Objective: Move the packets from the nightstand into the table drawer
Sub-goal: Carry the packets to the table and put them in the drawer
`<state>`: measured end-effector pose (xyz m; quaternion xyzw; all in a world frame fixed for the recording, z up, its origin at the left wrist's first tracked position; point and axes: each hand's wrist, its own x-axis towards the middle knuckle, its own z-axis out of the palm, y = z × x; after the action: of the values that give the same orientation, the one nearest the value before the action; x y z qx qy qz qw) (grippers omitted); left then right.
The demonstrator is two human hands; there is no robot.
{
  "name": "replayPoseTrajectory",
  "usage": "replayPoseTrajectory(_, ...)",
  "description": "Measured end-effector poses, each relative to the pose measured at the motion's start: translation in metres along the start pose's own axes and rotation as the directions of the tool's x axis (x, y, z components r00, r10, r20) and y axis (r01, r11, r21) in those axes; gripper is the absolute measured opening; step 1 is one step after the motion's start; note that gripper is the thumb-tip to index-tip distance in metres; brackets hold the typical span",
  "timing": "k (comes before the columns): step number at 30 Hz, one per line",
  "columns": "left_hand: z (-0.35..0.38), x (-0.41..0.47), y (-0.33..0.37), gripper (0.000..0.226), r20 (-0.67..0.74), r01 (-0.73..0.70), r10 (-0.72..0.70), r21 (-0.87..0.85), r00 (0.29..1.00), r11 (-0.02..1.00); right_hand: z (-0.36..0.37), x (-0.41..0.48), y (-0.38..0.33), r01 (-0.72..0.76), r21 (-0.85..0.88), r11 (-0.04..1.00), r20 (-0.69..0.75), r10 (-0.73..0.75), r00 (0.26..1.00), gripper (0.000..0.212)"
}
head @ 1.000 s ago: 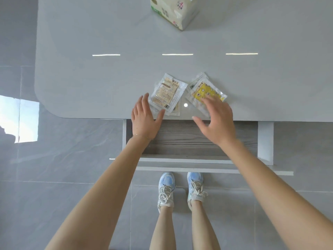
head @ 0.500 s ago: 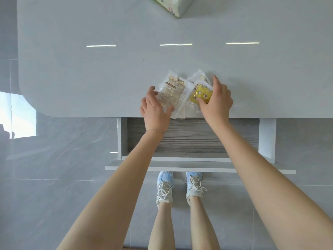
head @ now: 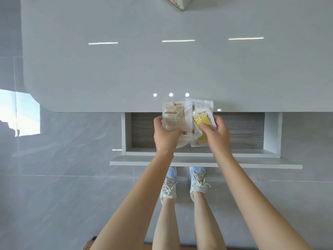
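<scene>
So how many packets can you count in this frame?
3 at least: a beige packet in the left hand, a yellow packet in the right hand, and a clear packet behind the yellow one. Overlap may hide more.

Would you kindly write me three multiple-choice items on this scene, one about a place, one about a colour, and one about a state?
1. Where are the packets?
A. flat on the tabletop
B. held over the open drawer
C. on the floor

2. What colour is the packet in the right hand?
A. yellow
B. red
C. blue

3. How is the drawer?
A. shut
B. removed
C. pulled open

Answers: 1 B, the left hand and right hand hold them above the wood-grain-bottomed white table drawer. 2 A, the yellow plastic packet shows there; the left holds the beige clear-wrapped packet. 3 C, its inside is exposed.
</scene>
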<state>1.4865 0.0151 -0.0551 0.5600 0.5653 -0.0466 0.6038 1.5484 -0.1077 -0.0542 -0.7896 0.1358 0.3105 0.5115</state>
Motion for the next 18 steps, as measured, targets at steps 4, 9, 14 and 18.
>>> replayPoseTrajectory(4,-0.029,0.009,-0.027,0.037,0.089,0.123,-0.117,-0.072,0.989,0.990,-0.004,-0.005,0.026,-0.150,0.051,0.987,0.057,0.147,0.988,0.014)
replayPoseTrajectory(9,-0.054,0.048,-0.045,0.033,0.165,0.127,-0.137,0.069,0.977,0.990,0.002,0.016,0.056,-0.263,-0.057,0.963,0.103,0.267,0.958,0.028)
replayPoseTrajectory(14,-0.062,0.093,-0.067,0.044,0.052,0.104,-0.127,0.324,0.991,0.940,0.028,0.045,0.078,-0.384,0.003,0.923,0.025,0.383,0.923,0.024)
replayPoseTrajectory(18,-0.062,0.122,-0.077,0.033,-0.004,0.082,-0.086,0.344,0.996,0.935,0.053,0.063,0.095,-0.430,0.063,0.900,-0.016,0.432,0.902,0.031)
